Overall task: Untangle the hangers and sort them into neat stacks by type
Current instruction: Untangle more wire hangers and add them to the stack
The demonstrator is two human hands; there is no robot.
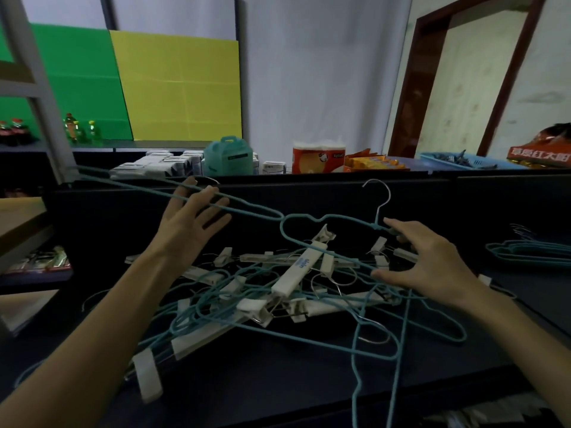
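Tabletop (pixel 278 387), dark and broad, is covered at its middle by a tangled heap (pixel 278 291) of teal wire hangers and white clip hangers. A neat stack of teal hangers (pixel 531 251) is seen at the right edge. One teal hanger (pixel 247 208) is raised above the heap. It is touched by the left hand (pixel 191 217), fingers spread straight, and by the right hand (pixel 429 261), fingers loosely splayed, near its hook.

Teal coated-wire hangers (pixel 312 304) with bare shiny metal hooks, white smooth plastic clip hangers (pixel 298 268), matt dark tabletop (pixel 262 381), blue perforated plastic basket (pixel 457 160)
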